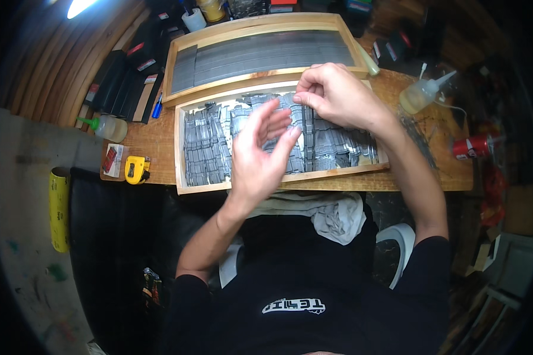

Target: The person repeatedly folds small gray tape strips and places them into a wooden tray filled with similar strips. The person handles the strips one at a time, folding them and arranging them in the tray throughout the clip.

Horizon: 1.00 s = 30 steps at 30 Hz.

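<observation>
A shallow wooden tray (231, 188) lies on the table in front of me, filled with many small grey metal strips (204, 145). My right hand (337, 97) rests on the tray's far edge, its fingertips pinching a thin grey strip (307, 127) that runs down across the pile. My left hand (262, 151) hovers open over the middle of the tray, fingers spread, holding nothing. A second wooden tray (260, 23) behind the first holds long grey strips laid flat side by side.
A yellow tape measure (137, 170) and a small red packet (110, 158) lie at the table's left front. Squeeze bottles stand at the left (108, 126) and right (423, 94). A red can (472, 145) lies at the right. A grey cloth (331, 213) sits on my lap.
</observation>
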{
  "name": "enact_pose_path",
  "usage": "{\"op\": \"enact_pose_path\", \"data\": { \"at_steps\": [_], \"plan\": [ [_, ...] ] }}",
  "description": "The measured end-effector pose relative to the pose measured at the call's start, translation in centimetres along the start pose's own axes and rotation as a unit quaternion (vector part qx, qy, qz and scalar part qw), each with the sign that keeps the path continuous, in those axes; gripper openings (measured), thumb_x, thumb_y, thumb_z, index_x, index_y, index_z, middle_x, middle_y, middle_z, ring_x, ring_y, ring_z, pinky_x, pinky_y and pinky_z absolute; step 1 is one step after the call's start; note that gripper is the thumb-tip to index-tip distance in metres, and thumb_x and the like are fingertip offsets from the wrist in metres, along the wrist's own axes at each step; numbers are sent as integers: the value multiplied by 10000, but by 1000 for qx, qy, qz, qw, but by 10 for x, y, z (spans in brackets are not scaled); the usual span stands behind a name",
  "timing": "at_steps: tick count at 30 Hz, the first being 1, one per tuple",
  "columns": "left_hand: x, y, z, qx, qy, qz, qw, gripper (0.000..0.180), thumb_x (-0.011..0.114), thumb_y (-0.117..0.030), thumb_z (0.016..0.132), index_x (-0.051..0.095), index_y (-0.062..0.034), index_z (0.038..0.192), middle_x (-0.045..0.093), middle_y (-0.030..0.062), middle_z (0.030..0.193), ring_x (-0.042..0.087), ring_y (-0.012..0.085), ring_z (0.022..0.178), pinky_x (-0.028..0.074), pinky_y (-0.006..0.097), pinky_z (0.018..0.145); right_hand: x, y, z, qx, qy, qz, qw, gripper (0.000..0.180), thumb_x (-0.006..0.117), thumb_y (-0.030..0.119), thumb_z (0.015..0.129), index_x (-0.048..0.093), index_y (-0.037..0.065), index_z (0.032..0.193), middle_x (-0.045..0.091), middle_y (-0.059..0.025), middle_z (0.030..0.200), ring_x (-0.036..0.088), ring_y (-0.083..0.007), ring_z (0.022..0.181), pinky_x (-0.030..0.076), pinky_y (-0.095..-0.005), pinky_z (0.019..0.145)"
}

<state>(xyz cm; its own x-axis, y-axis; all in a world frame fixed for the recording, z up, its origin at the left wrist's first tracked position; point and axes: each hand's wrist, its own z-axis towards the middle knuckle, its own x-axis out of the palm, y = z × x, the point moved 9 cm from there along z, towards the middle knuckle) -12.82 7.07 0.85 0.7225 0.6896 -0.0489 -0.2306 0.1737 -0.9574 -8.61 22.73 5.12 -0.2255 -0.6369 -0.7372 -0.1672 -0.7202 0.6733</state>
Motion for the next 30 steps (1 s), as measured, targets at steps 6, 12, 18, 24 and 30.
{"op": "enact_pose_path", "data": {
  "at_steps": [6,12,18,24,30],
  "plan": [
    [41,32,25,-227,236,-107,939,251,713,-83,997,707,-19,1240,784,40,934,690,58,815,521,198,700,-8,31,-22,-101,-52,-33,993,144,725,108,961,739,-25,1015,726,-135,947,719,-200,772,569,-344,678],
    [26,31,22,-241,194,-81,948,226,712,-141,1013,698,6,1184,788,103,1013,766,154,917,601,229,751,-23,-5,-46,58,-161,25,985,173,689,131,996,749,-24,1046,747,-100,843,708,-150,724,554,-290,631],
    [-20,38,22,-221,58,-259,938,331,682,-130,1030,623,61,1294,750,191,1095,778,296,1004,690,286,754,46,-37,-60,189,-2,7,982,320,737,261,942,762,-52,885,735,-215,740,752,-297,704,577,-414,698],
    [-22,50,8,-246,71,-275,927,290,666,-133,1043,646,35,1278,749,150,1047,782,262,953,685,273,720,52,-34,-52,148,-63,-15,987,328,643,211,905,710,-56,726,688,-270,688,729,-447,717,587,-508,722],
    [-20,58,5,-273,91,-270,919,269,692,-152,1028,673,25,1231,759,151,1049,783,238,941,677,272,714,42,-33,-59,157,-110,78,978,267,666,204,890,727,-39,800,717,-225,722,748,-354,707,585,-452,700]
  ]
}}
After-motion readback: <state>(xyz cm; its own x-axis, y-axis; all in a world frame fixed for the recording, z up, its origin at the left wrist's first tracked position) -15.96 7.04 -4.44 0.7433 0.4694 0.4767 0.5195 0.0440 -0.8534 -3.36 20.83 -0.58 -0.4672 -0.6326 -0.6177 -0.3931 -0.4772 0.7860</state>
